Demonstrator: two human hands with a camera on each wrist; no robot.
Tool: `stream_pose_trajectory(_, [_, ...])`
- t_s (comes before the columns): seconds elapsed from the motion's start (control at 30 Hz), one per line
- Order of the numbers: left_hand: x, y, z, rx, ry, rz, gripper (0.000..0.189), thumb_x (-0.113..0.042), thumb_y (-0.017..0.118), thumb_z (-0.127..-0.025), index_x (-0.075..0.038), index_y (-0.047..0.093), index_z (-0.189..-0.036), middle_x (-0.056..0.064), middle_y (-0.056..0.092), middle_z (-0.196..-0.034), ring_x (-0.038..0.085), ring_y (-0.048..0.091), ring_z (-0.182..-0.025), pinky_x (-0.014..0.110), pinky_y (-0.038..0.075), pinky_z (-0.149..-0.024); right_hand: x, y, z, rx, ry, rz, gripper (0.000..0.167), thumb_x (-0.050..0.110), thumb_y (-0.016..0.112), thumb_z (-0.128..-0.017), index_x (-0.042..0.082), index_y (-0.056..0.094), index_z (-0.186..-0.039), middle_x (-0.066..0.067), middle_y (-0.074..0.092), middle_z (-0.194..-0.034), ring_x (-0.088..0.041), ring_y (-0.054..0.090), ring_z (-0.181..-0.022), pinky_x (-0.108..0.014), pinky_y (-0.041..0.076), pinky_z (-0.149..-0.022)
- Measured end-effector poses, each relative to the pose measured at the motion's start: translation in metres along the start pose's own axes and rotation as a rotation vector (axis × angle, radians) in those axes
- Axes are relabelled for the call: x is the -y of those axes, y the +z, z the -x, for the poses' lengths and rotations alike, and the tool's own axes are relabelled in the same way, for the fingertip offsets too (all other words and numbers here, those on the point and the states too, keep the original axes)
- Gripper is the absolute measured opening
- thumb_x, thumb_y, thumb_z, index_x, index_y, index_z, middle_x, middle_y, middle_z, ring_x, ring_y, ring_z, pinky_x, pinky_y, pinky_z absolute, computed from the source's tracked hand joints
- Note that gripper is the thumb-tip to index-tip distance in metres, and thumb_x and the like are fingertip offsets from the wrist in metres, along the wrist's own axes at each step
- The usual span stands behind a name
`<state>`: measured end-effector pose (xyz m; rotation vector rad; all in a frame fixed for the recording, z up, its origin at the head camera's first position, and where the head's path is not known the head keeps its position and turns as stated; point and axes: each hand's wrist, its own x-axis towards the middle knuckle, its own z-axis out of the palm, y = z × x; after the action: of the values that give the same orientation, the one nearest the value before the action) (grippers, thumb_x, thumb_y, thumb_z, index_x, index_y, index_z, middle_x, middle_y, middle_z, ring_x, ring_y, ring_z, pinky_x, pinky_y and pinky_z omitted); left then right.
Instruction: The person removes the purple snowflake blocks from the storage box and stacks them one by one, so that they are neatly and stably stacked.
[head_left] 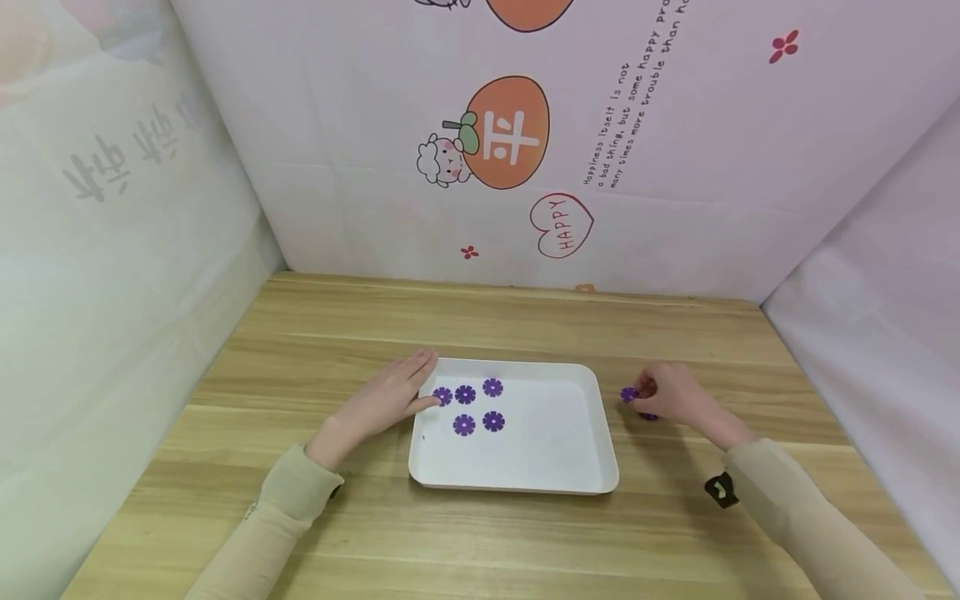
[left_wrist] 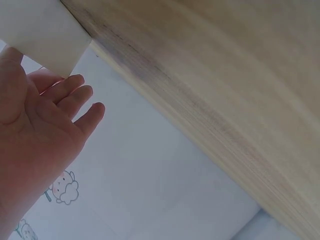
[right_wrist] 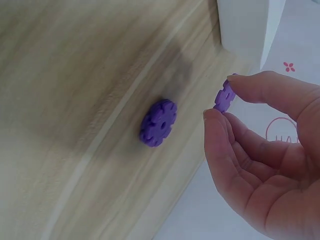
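A white rectangular tray (head_left: 551, 454) lies on the table, holding several purple snowflake discs (head_left: 464, 426) towards its left side. My left hand (head_left: 386, 396) grips the tray's left rim near the far corner, thumb over the inside and fingers along the outer wall, as the left wrist view (left_wrist: 45, 100) also shows. To the right of the tray, my right hand (head_left: 675, 393) pinches one purple snowflake disc (right_wrist: 226, 96) between thumb and fingertips, above the table. Below it, a small stack of purple snowflake discs (right_wrist: 159, 123) rests on the wood, partly hidden by the hand in the head view.
The wooden table (head_left: 480, 542) runs back to a printed white cloth (head_left: 360, 208), with more cloth on the left and right sides. A dark object (head_left: 722, 490) sits at the right sleeve's cuff.
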<state>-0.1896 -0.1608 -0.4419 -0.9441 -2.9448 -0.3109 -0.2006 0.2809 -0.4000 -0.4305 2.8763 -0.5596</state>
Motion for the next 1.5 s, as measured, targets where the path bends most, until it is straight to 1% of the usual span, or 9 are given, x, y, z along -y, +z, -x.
stream_pose_trajectory(0.1, [0.0,0.0,0.0,0.002,0.001,-0.005,0.073,-0.045,0.054,-0.1,0.006,0.035,-0.15,0.023,0.034,-0.157,0.038,0.036,-0.147,0.053,0.032,-0.121,-0.003,0.0,0.002,0.01,0.022,-0.016,0.021,0.011,0.076,-0.081,-0.006,0.067,-0.091,-0.013,0.07,-0.083,-0.018,0.063,-0.073,-0.029,0.056,-0.064])
stream_pose_trajectory(0.23, [0.001,0.001,0.0,0.003,0.0,-0.01,0.073,-0.045,0.053,-0.1,0.006,0.035,-0.15,0.023,0.034,-0.158,0.038,0.036,-0.147,0.053,0.033,-0.121,-0.008,-0.001,0.003,0.015,0.033,-0.005,0.023,0.013,0.077,-0.082,-0.006,0.068,-0.092,-0.013,0.07,-0.083,-0.019,0.062,-0.073,-0.03,0.055,-0.064])
stream_pose_trajectory(0.4, [0.002,0.001,0.0,0.016,-0.004,-0.01,0.073,-0.046,0.052,-0.1,0.005,0.034,-0.151,0.022,0.033,-0.158,0.037,0.035,-0.147,0.052,0.032,-0.122,-0.014,-0.001,0.004,0.014,0.03,-0.005,0.024,0.014,0.078,-0.081,-0.006,0.068,-0.09,-0.013,0.069,-0.081,-0.017,0.061,-0.072,-0.027,0.052,-0.061])
stream_pose_trajectory(0.53, [0.002,0.001,0.0,0.016,-0.002,-0.008,0.074,-0.045,0.052,-0.1,0.005,0.033,-0.151,0.022,0.033,-0.158,0.038,0.035,-0.147,0.053,0.032,-0.122,-0.018,-0.001,0.005,0.008,0.025,-0.004,0.025,0.014,0.079,-0.08,-0.006,0.067,-0.089,-0.013,0.069,-0.08,-0.018,0.061,-0.072,-0.027,0.05,-0.062])
stream_pose_trajectory(0.9, [0.001,0.0,-0.001,0.023,-0.005,-0.008,0.074,-0.046,0.052,-0.1,0.005,0.034,-0.151,0.022,0.033,-0.159,0.037,0.034,-0.148,0.053,0.032,-0.122,-0.03,0.003,0.007,0.017,0.037,-0.007,0.024,0.012,0.077,-0.081,-0.008,0.067,-0.09,-0.014,0.069,-0.081,-0.02,0.062,-0.074,-0.034,0.054,-0.066])
stream_pose_trajectory(1.0, [0.002,0.0,-0.001,0.021,-0.002,-0.01,0.074,-0.046,0.051,-0.1,0.005,0.034,-0.151,0.022,0.033,-0.159,0.037,0.034,-0.148,0.053,0.032,-0.122,-0.032,0.003,0.007,0.022,0.04,-0.001,0.023,0.012,0.077,-0.081,-0.007,0.067,-0.09,-0.014,0.069,-0.081,-0.02,0.062,-0.074,-0.034,0.054,-0.066])
stream_pose_trajectory(1.13, [0.002,0.001,-0.001,0.017,0.002,-0.011,0.074,-0.046,0.051,-0.1,0.005,0.034,-0.151,0.022,0.033,-0.159,0.037,0.034,-0.148,0.053,0.032,-0.122,-0.032,0.004,0.007,0.017,0.033,0.01,0.023,0.011,0.077,-0.08,-0.008,0.067,-0.089,-0.015,0.069,-0.08,-0.021,0.062,-0.073,-0.034,0.055,-0.065])
stream_pose_trajectory(1.33, [0.003,0.002,-0.001,0.012,0.004,-0.016,0.074,-0.046,0.052,-0.1,0.005,0.034,-0.15,0.022,0.033,-0.158,0.037,0.035,-0.147,0.053,0.033,-0.121,-0.033,0.004,0.007,0.02,0.04,0.003,0.024,0.01,0.078,-0.08,-0.009,0.067,-0.089,-0.017,0.07,-0.081,-0.022,0.064,-0.074,-0.038,0.057,-0.067])
stream_pose_trajectory(1.5, [0.002,0.0,-0.001,0.014,0.002,-0.011,0.074,-0.046,0.052,-0.1,0.005,0.035,-0.15,0.022,0.034,-0.158,0.037,0.035,-0.147,0.053,0.033,-0.121,-0.034,0.004,0.008,0.014,0.04,0.002,0.023,0.009,0.078,-0.079,-0.009,0.066,-0.089,-0.017,0.068,-0.081,-0.022,0.063,-0.074,-0.036,0.056,-0.067])
